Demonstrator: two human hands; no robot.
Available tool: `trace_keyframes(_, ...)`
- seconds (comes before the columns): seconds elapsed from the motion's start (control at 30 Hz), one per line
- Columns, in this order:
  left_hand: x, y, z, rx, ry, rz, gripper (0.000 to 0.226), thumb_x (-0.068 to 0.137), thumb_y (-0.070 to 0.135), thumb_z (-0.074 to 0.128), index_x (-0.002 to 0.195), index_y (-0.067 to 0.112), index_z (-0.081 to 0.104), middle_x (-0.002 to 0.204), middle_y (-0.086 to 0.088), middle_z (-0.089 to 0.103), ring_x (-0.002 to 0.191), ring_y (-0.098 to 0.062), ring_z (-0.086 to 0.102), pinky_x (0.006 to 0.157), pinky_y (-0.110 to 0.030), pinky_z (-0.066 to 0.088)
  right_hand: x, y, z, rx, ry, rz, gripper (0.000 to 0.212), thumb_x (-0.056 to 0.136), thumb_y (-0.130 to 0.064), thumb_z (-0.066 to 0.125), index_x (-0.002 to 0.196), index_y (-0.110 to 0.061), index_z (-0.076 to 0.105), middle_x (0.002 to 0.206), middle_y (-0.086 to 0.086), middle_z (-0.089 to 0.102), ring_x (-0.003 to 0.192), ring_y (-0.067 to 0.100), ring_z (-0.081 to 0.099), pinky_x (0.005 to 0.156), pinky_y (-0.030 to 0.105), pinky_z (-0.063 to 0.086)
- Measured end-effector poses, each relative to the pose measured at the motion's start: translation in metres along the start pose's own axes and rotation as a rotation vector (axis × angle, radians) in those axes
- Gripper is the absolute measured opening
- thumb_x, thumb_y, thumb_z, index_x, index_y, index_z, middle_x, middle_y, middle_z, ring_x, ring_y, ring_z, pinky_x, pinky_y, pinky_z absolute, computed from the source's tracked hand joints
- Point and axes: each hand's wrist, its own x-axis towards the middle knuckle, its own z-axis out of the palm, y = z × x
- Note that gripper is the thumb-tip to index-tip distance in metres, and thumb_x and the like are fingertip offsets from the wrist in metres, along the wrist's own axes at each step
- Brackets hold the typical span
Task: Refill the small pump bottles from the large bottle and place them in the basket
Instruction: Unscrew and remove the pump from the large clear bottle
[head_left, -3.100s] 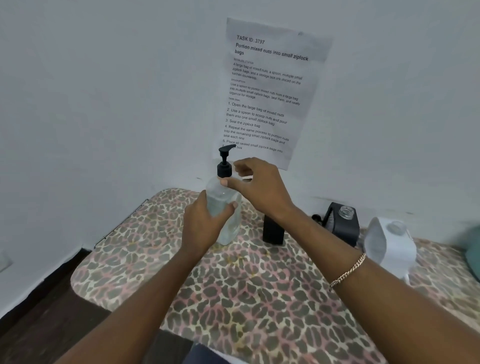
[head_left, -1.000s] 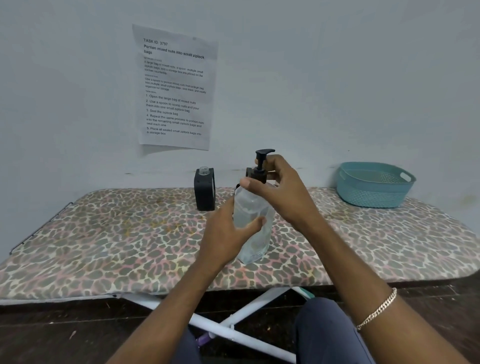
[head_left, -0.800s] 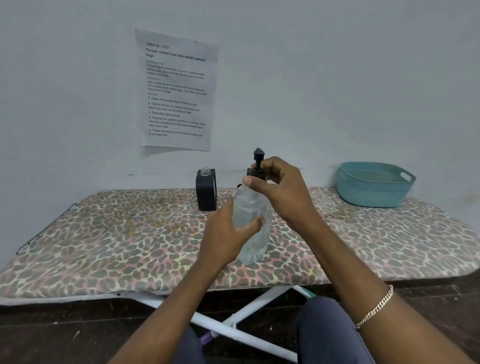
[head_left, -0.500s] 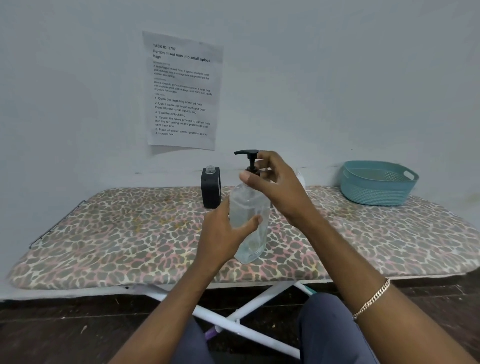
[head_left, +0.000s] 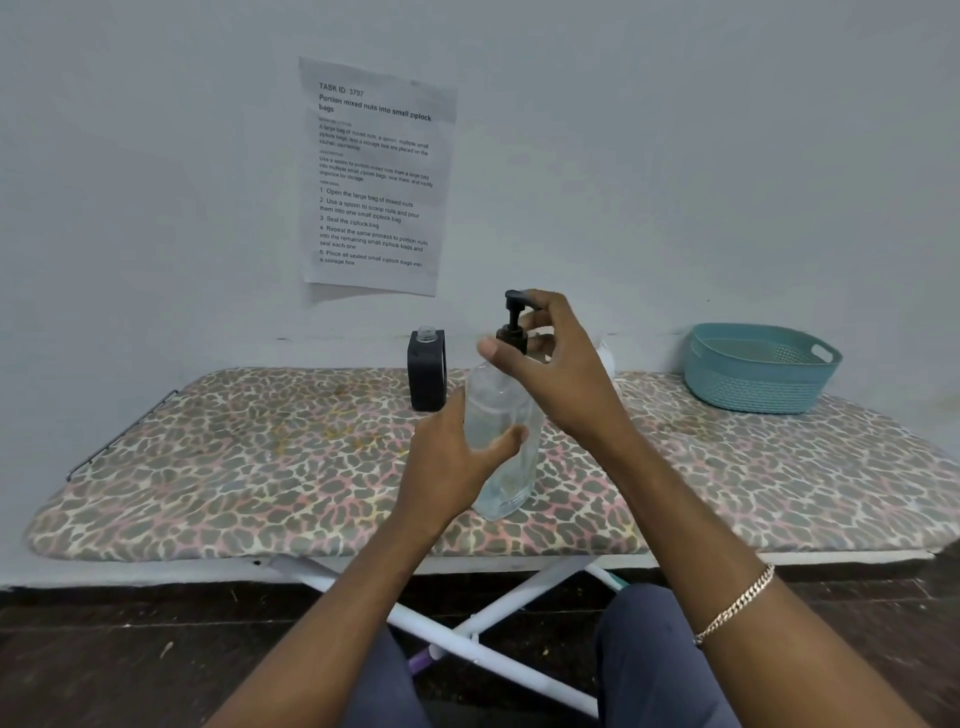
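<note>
Pump bottle (head_left: 511, 478) on board (head_left: 260, 467), basket (head_left: 758, 379) far right

The left hand (head_left: 447, 457) holds the pump bottle at its 8 o'clock, right hand (head_left: 561, 374) round its top; a capless bottle (head_left: 427, 374) behind at 11 o'clock, the basket at 2 o'clock

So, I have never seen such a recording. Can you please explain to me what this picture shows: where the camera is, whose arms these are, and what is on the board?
There is no machine here. The camera sits on a person's head and looks forward and down, so the two arms coming in from the bottom are that person's own. The left hand grips a clear bottle that rests on an ironing board with a leopard-print cover. The right hand, with a bracelet on its wrist, pinches the black pump at the bottle's top. Behind them stands a black bottle with an open neck and no pump. At the far right of the board sits a teal basket. A printed sheet hangs on the wall.
</note>
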Motion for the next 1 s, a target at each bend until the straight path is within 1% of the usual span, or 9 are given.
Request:
trace_keyframes(0.17, 0.000, -0.002, 0.001, -0.008, -0.002, -0.002, 0.057, 0.088, 0.054, 0.078, 0.137, 0.032, 0.061, 0.117, 0.019, 0.074, 0.105, 0.007, 0.068, 0.088, -0.026, 0.060, 0.004, -0.002, 0.002, -0.083, 0.064, 0.015, 0.035, 0.088, -0.032, 0.084, 0.112, -0.021, 0.060, 0.105, -0.009, 0.071, 0.099, 0.009, 0.069, 0.082, 0.023, 0.054)
trace_keyframes(0.23, 0.001, -0.004, 0.001, -0.002, 0.003, -0.003, 0.062, 0.084, 0.060, 0.076, 0.138, 0.032, 0.061, 0.118, 0.016, 0.075, 0.105, 0.003, 0.070, 0.088, -0.032, 0.061, 0.005, 0.005, -0.003, -0.018, 0.024, -0.023, 0.022, 0.096, -0.018, 0.076, 0.116, -0.016, 0.068, 0.109, -0.010, 0.075, 0.101, 0.009, 0.072, 0.090, 0.023, 0.055)
trace_keyframes(0.37, 0.001, -0.004, 0.003, -0.005, 0.008, 0.002, 0.059, 0.087, 0.051, 0.080, 0.139, 0.031, 0.061, 0.119, 0.015, 0.074, 0.107, 0.001, 0.069, 0.088, -0.031, 0.060, 0.003, 0.014, -0.012, 0.066, -0.088, -0.068, 0.036, 0.105, -0.002, 0.058, 0.140, -0.009, 0.064, 0.127, 0.001, 0.075, 0.119, 0.010, 0.071, 0.099, 0.018, 0.053)
trace_keyframes(0.47, 0.001, -0.004, 0.002, -0.011, 0.008, -0.001, 0.061, 0.087, 0.054, 0.078, 0.140, 0.031, 0.060, 0.121, 0.016, 0.074, 0.107, 0.003, 0.069, 0.088, -0.028, 0.059, 0.003, 0.009, -0.010, 0.034, -0.089, -0.048, 0.043, 0.103, -0.022, 0.067, 0.145, -0.023, 0.059, 0.135, -0.007, 0.067, 0.115, 0.009, 0.069, 0.095, 0.020, 0.054)
trace_keyframes(0.57, 0.001, -0.004, 0.003, -0.009, 0.006, -0.004, 0.066, 0.082, 0.064, 0.072, 0.139, 0.033, 0.060, 0.121, 0.016, 0.074, 0.107, 0.002, 0.070, 0.090, -0.034, 0.061, 0.004, 0.001, -0.002, -0.073, 0.006, -0.004, 0.052, 0.087, -0.046, 0.083, 0.129, -0.035, 0.054, 0.122, -0.007, 0.061, 0.101, 0.005, 0.068, 0.077, 0.013, 0.052)
trace_keyframes(0.7, 0.001, -0.004, 0.003, -0.006, 0.007, -0.013, 0.065, 0.081, 0.067, 0.070, 0.136, 0.032, 0.061, 0.118, 0.016, 0.075, 0.104, 0.002, 0.071, 0.088, -0.037, 0.062, 0.005, 0.000, 0.007, -0.102, 0.076, -0.003, 0.048, 0.080, -0.038, 0.090, 0.106, -0.023, 0.053, 0.103, -0.001, 0.065, 0.088, 0.009, 0.061, 0.070, 0.013, 0.047)
trace_keyframes(0.77, 0.000, -0.004, 0.003, -0.008, 0.008, -0.007, 0.067, 0.081, 0.068, 0.070, 0.137, 0.031, 0.061, 0.119, 0.016, 0.075, 0.104, 0.001, 0.071, 0.088, -0.036, 0.062, 0.004, 0.003, 0.005, -0.057, 0.074, 0.010, 0.037, 0.086, -0.032, 0.086, 0.109, -0.020, 0.060, 0.103, -0.009, 0.071, 0.092, 0.005, 0.066, 0.079, 0.014, 0.052)
trace_keyframes(0.83, 0.000, -0.003, 0.003, -0.001, 0.014, -0.004, 0.064, 0.083, 0.062, 0.074, 0.138, 0.031, 0.061, 0.118, 0.015, 0.075, 0.105, 0.001, 0.070, 0.088, -0.033, 0.061, 0.003, 0.009, 0.002, -0.021, 0.047, -0.008, 0.027, 0.094, -0.020, 0.078, 0.118, -0.017, 0.069, 0.108, -0.010, 0.076, 0.102, 0.007, 0.071, 0.095, 0.028, 0.058)
trace_keyframes(1.0, 0.000, -0.004, 0.002, 0.013, 0.018, 0.005, 0.065, 0.083, 0.062, 0.074, 0.139, 0.030, 0.060, 0.119, 0.014, 0.074, 0.107, -0.001, 0.070, 0.088, -0.033, 0.061, 0.004, 0.016, -0.008, 0.188, -0.084, -0.010, 0.046, 0.103, -0.004, 0.062, 0.149, -0.006, 0.056, 0.125, 0.007, 0.076, 0.120, 0.020, 0.072, 0.107, 0.034, 0.055)
